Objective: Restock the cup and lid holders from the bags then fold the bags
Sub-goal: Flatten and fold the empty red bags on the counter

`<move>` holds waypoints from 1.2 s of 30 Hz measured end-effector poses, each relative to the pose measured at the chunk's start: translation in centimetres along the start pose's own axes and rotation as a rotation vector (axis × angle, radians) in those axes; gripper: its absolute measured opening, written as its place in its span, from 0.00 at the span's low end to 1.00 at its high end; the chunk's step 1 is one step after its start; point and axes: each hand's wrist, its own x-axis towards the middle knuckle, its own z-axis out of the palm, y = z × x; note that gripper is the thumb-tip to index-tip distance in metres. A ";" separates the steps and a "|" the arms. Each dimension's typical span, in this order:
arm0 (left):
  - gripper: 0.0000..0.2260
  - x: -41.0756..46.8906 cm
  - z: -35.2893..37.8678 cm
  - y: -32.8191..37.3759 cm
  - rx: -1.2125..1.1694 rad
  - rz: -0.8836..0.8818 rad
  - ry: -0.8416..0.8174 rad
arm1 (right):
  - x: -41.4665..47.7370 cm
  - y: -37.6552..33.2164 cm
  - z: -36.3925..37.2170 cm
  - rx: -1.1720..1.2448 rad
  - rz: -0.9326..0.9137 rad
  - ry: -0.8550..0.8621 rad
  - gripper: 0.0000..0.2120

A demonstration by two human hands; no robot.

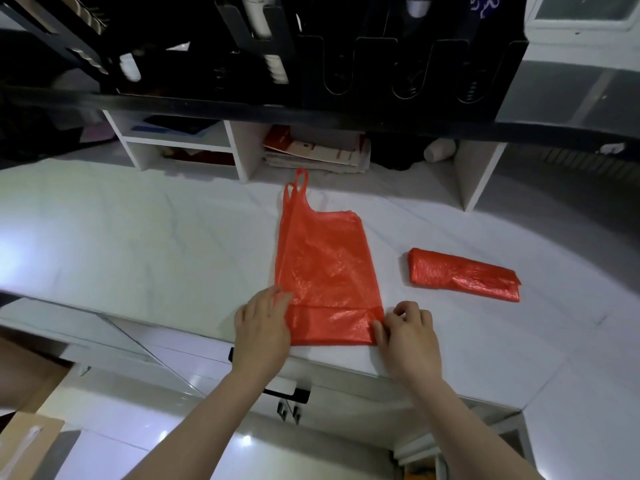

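A red plastic bag (325,265) lies flat on the white counter (138,237), folded lengthwise, its handles pointing away from me. Its near end is turned up into a short fold. My left hand (265,327) presses the left end of that fold with flat fingers. My right hand (407,336) pinches the fold's right corner. A second red bag (464,273) lies folded into a small packet to the right. Above the counter hangs the black cup and lid holder (381,64), with white cups (258,19) showing in some slots.
White shelf cubbies (239,150) at the back of the counter hold papers and a white cup lying on its side (438,150). A drawer with a black handle (287,393) is below the counter edge. A cardboard box (27,441) stands at lower left.
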 end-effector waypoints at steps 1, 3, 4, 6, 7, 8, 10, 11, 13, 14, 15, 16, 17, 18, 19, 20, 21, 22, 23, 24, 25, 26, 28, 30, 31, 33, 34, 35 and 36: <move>0.25 0.1 0.0 0.4 0.016 0.155 -0.063 | 0.1 0.0 0.0 -0.019 -0.008 0.002 0.16; 0.26 0.2 0.2 1.0 0.098 0.335 -0.277 | 0.4 -0.1 0.1 -0.066 -0.014 -0.018 0.18; 0.26 0.3 0.5 0.9 0.138 0.356 -0.365 | 0.6 -0.2 0.0 -0.088 -0.006 -0.032 0.19; 0.26 0.1 1.3 0.4 0.209 0.336 -0.457 | 1.0 -0.4 0.0 -0.121 0.022 -0.061 0.22; 0.27 -0.1 1.6 0.3 0.237 0.320 -0.471 | 1.1 -0.5 -0.1 -0.139 0.032 -0.071 0.24; 0.28 -0.2 1.7 0.1 0.252 0.307 -0.477 | 1.2 -0.7 -0.2 -0.156 0.043 -0.076 0.24; 0.28 -0.4 1.7 0.0 0.255 0.302 -0.472 | 1.1 -1.0 -0.5 -0.142 0.061 -0.046 0.23; 0.29 -0.5 1.8 -0.2 0.255 0.305 -0.473 | 0.8 -1.2 -0.5 -0.085 0.053 -0.002 0.22; 0.30 -0.5 2.0 -0.3 0.250 0.303 -0.477 | -0.1 -1.9 -0.4 -0.002 -0.070 0.046 0.26; 0.31 -0.5 2.0 -0.3 0.245 0.304 -0.480 | -0.6 -2.2 -0.3 -0.025 -0.192 -0.002 0.31; 0.33 -0.4 2.1 -0.3 0.240 0.304 -0.483 | -0.9 -2.3 0.0 -0.079 -0.327 -0.084 0.35; 0.34 -0.4 2.1 -0.3 0.241 0.305 -0.490 | -1.1 -2.5 0.2 -0.124 -0.409 -0.202 0.37; 0.36 -0.5 2.0 -0.2 0.247 0.307 -0.498 | -1.2 -2.5 0.2 -0.171 -0.416 -0.321 0.39; 0.38 -0.5 1.9 -0.2 0.257 0.307 -0.501 | -1.0 -2.3 0.2 -0.194 -0.399 -0.392 0.41; 0.41 -0.5 1.9 -0.2 0.271 0.307 -0.501 | -0.7 -2.2 0.1 -0.211 -0.389 -0.434 0.44; 0.43 -0.5 1.8 -0.2 0.286 0.307 -0.504 | -0.5 -2.2 0.0 -0.236 -0.399 -0.461 0.47; 0.45 -0.5 1.8 -0.2 0.303 0.309 -0.507 | -0.4 -2.2 -0.2 -0.261 -0.412 -0.484 0.49; 0.47 -0.6 1.8 -0.2 0.320 0.314 -0.506 | -0.3 -2.1 -0.4 -0.272 -0.422 -0.487 0.51; 0.48 -0.6 1.8 -0.2 0.332 0.323 -0.502 | -0.5 -1.9 -0.6 -0.270 -0.428 -0.475 0.51; 0.48 -0.8 1.8 -0.3 0.334 0.336 -0.502 | -0.8 -1.7 -0.7 -0.252 -0.436 -0.445 0.49; 0.47 -1.0 1.8 -0.5 0.315 0.351 -0.502 | -1.3 -1.4 -0.9 -0.217 -0.445 -0.397 0.47; 0.45 -1.2 1.6 -1.0 0.279 0.366 -0.501 | -1.9 -1.2 -1.1 -0.171 -0.469 -0.318 0.44; 0.39 -1.6 1.2 -2.2 0.188 0.390 -0.486 | -3.0 -0.7 -1.8 -0.085 -0.495 -0.197 0.37; 0.34 -2.0 0.7 -3.3 0.101 0.414 -0.456 | -3.6 0.0 -1.9 0.080 -0.458 -0.123 0.29; 0.32 -2.2 0.4 -3.6 0.053 0.417 -0.439 | -3.6 0.3 -2.1 0.173 -0.408 -0.118 0.25; 0.28 -2.4 -0.1 -3.7 -0.065 0.380 -0.398 | -3.1 0.7 -2.6 0.364 -0.248 -0.156 0.17; 0.25 -2.4 -0.3 -3.7 -0.132 0.340 -0.372 | -2.8 0.8 -2.6 0.424 -0.171 -0.148 0.15; 0.22 -2.3 -0.5 -3.7 -0.196 0.287 -0.346 | -2.6 0.8 -2.7 0.446 -0.119 -0.119 0.14; 0.18 -2.1 -0.6 -3.7 -0.253 0.230 -0.317 | -2.5 0.7 -2.6 0.440 -0.076 -0.082 0.11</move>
